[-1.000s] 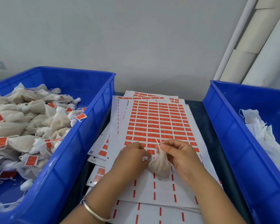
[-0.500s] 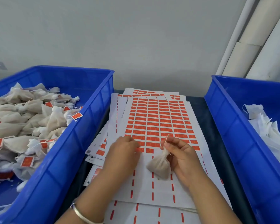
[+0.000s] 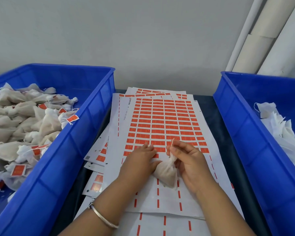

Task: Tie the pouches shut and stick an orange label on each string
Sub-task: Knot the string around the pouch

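Observation:
A small filled cloth pouch lies on the label sheets, its neck gathered. My right hand pinches the pouch's neck, and the string sticks up from its fingers. My left hand lies on the top sheet of orange labels, fingertips at the lowest rows of labels; what they do there is hidden. The lower part of that sheet is bare backing with only short orange dashes.
A blue bin on the left holds several tied pouches with orange labels. A blue bin on the right holds empty white pouches. More label sheets are stacked underneath. White rolls lean in the back right corner.
My left hand let go of the pouch's neck and moved up-left onto the label rows. My right hand kept hold of the pouch's neck and string.

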`<state>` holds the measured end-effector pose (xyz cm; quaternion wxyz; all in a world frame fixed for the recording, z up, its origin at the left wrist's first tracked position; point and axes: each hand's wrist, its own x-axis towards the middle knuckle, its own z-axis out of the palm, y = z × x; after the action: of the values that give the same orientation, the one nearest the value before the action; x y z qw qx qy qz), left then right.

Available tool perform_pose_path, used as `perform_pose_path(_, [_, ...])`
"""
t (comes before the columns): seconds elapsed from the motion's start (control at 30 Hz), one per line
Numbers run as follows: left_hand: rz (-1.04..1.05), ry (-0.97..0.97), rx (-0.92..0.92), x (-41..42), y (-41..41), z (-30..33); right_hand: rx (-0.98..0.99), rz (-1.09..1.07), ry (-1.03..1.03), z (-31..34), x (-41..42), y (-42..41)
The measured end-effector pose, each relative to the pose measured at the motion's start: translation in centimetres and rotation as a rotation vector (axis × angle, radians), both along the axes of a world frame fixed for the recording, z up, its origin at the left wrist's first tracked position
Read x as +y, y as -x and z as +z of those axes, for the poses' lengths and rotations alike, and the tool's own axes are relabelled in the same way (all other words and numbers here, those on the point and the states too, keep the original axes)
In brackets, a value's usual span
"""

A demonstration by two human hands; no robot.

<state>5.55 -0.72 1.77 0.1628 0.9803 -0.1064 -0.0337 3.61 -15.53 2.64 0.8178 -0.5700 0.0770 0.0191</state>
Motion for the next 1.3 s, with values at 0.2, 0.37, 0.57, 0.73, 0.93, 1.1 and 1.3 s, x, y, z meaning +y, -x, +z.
perform_pose_path(0.2, [-0.036,0.017,-0.054,0.1,0.6,0.1,-0.005,-0.007,0.017,0.2,0.0,0.1])
perform_pose_path(0.37, [-0.014,0.119,-0.134,0.2,1.2,0.2,-0.005,-0.01,0.033,0.3,0.1,0.3])
perform_pose_path(0.57, [-0.152,-0.064,-0.198,0.2,1.1,0.2,0.004,-0.017,0.047,0.4,0.2,0.5])
perform_pose_path(0.73, [-0.052,0.112,-0.264,0.2,1.0,-0.2,0.01,-0.004,0.052,0.5,0.1,0.6])
perform_pose_path(0.93, [0.055,0.109,-0.307,-0.1,0.7,-0.3,-0.043,-0.053,0.188,1.2,0.2,0.9])
perform_pose_path(1.1, [0.282,0.375,-0.202,0.3,0.3,-0.4,-0.153,-0.071,0.405,2.2,0.1,1.4])
perform_pose_path(1.3, [0.512,0.785,-0.286,1.0,0.2,1.1,-0.329,-0.1,0.593,3.4,0.1,1.8])
